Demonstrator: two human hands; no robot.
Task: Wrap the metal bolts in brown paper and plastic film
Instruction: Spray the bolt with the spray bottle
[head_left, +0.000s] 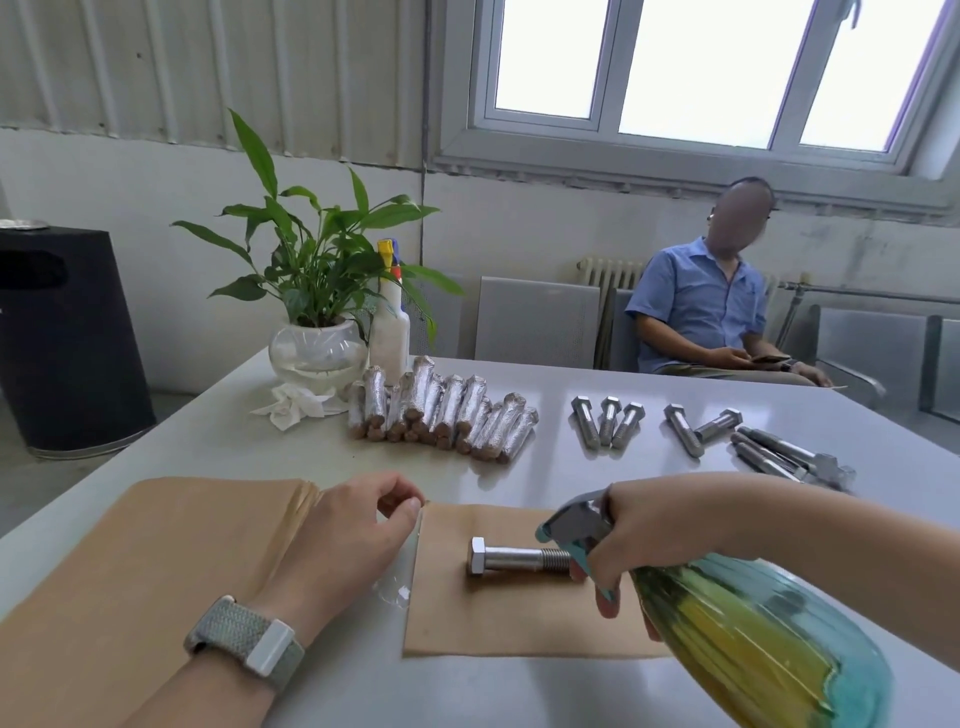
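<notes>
A metal bolt (514, 559) lies on a brown paper sheet (498, 618) near the table's front, head to the left. My right hand (644, 535) grips a teal and yellow spray bottle (748, 634), nozzle just above the bolt's threaded end, a finger on the trigger. My left hand (348, 540) rests on the stack of brown paper (145, 571), thumb and forefinger pinching the sheet's far left corner by a strip of clear plastic film (402, 571). Several wrapped bolts (441, 415) are piled mid-table. Several bare bolts (696, 428) lie at the right.
A potted plant in a glass bowl (317, 353), a white squeeze bottle (390, 322) and a crumpled tissue (293, 405) stand at the table's back left. A person in a blue shirt (711, 306) sits behind the table. A black bin (62, 332) is at far left.
</notes>
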